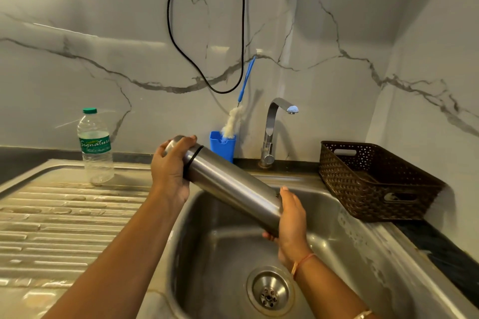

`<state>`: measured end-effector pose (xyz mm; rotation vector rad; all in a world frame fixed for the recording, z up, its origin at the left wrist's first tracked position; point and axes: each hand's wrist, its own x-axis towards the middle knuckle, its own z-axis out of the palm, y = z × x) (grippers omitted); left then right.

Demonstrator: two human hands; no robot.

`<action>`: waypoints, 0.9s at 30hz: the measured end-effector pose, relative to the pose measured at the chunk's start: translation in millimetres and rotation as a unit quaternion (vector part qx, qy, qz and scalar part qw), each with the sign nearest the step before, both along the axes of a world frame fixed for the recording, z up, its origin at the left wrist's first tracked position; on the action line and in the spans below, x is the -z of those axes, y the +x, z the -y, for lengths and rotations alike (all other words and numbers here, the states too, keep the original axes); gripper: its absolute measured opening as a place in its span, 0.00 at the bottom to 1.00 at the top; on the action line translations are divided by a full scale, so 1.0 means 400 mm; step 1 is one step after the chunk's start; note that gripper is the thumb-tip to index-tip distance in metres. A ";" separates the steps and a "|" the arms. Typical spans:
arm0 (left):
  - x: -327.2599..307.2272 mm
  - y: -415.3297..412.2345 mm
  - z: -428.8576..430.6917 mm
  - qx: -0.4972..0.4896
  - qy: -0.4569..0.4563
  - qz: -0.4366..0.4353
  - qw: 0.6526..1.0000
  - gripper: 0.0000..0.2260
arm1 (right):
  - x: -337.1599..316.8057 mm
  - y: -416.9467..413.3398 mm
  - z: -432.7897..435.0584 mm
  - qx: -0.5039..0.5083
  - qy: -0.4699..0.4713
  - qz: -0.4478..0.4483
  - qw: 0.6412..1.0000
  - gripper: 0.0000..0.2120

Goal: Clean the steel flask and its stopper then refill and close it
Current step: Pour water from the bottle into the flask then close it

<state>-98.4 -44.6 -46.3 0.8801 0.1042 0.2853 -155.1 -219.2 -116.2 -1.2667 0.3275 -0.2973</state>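
Note:
The steel flask lies tilted across the air above the sink basin, its capped end up at the left and its base down at the right. My left hand wraps the upper end over the cap, just above a black ring. My right hand cups the base from below. The stopper cannot be seen apart from the flask; my left hand covers that end.
A plastic water bottle with a green cap stands on the ribbed drainboard. A bottle brush rests in a blue holder beside the tap. A brown woven basket sits on the right counter.

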 end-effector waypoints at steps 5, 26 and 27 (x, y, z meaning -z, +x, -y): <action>-0.020 -0.020 0.015 -0.002 0.053 0.049 0.997 0.14 | 0.015 0.016 0.020 -0.056 0.089 -0.092 0.990 0.20; -0.054 -0.058 0.039 -0.069 0.214 0.124 0.967 0.18 | 0.030 0.021 0.025 -0.155 0.145 -0.172 0.962 0.19; -0.054 -0.060 0.038 -0.062 0.225 0.127 0.964 0.18 | 0.030 0.021 0.028 -0.160 0.149 -0.180 0.959 0.19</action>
